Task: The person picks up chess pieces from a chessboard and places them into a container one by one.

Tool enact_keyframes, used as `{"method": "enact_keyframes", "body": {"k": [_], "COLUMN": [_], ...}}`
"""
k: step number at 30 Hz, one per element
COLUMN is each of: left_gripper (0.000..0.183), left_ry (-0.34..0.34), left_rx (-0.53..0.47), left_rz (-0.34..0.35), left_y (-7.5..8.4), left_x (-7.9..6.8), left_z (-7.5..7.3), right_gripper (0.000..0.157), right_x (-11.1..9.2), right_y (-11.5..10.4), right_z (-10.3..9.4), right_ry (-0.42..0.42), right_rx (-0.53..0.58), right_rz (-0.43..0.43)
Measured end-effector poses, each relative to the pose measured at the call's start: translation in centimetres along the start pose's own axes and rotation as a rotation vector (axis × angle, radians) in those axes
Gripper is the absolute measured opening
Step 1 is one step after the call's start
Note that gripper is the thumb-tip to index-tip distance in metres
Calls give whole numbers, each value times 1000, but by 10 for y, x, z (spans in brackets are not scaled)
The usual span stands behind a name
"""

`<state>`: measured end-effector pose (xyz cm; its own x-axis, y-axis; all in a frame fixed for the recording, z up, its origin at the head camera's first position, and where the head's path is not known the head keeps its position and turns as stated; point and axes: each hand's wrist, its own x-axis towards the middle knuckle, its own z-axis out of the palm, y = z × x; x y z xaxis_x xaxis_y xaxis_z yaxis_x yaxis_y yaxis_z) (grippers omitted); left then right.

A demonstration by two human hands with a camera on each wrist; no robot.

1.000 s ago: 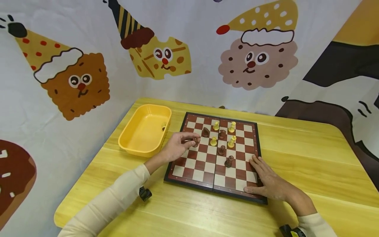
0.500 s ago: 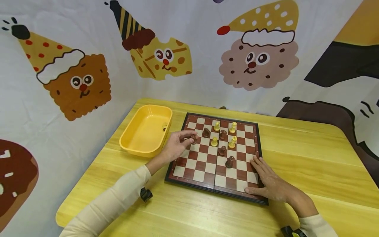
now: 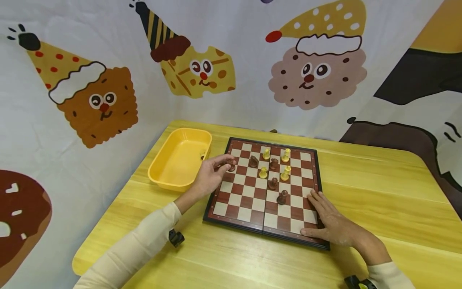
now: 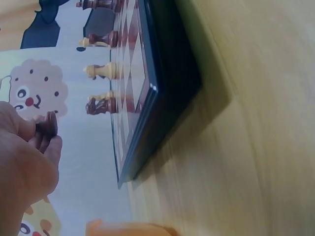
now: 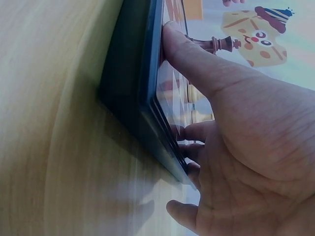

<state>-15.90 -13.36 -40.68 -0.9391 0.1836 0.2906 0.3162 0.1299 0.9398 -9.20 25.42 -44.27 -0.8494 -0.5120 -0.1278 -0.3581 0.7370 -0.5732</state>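
My left hand point(image 3: 211, 173) pinches a dark brown chess piece point(image 3: 231, 165) above the left side of the chessboard point(image 3: 238, 202). In the left wrist view the round base of that chess piece point(image 4: 51, 124) points away from the fingers, clear of the board; its kind is hidden by the hand. My right hand point(image 3: 333, 222) rests on the board's near right corner and edge, fingers spread and holding nothing. Standing on the squares are a brown knight point(image 3: 253, 161), other brown pieces such as a rook point(image 3: 282, 197), and several yellow pieces, among them a yellow king point(image 3: 285, 173).
A yellow plastic tray point(image 3: 159, 181) stands left of the board, with a small piece at its right inner wall. The wooden table point(image 3: 223, 257) extends in front and to the right. A cartoon-printed cloth point(image 3: 249, 112) hangs behind.
My left hand has moved left with the brown chess piece, from over the inner squares to near the board's left edge. The right hand keeps its place on the board.
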Motion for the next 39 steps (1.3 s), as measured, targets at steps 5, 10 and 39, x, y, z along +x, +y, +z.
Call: {"method": "enact_keyframes", "body": {"k": [5, 10, 39], "left_gripper": [23, 25, 22], "left_ry": [34, 73, 352], "left_rx": [35, 3, -80], "left_rz": [-15, -5, 99], "left_y": [-1, -2, -3], "left_x": [0, 0, 4], "left_z": [-4, -5, -16], "right_gripper": [113, 112, 107], "right_x": [0, -1, -3], "right_y": [2, -5, -12], "right_z": [0, -4, -5], "right_ry": [0, 2, -12], "right_rx": [-8, 2, 61], "right_rz": [14, 20, 24]}}
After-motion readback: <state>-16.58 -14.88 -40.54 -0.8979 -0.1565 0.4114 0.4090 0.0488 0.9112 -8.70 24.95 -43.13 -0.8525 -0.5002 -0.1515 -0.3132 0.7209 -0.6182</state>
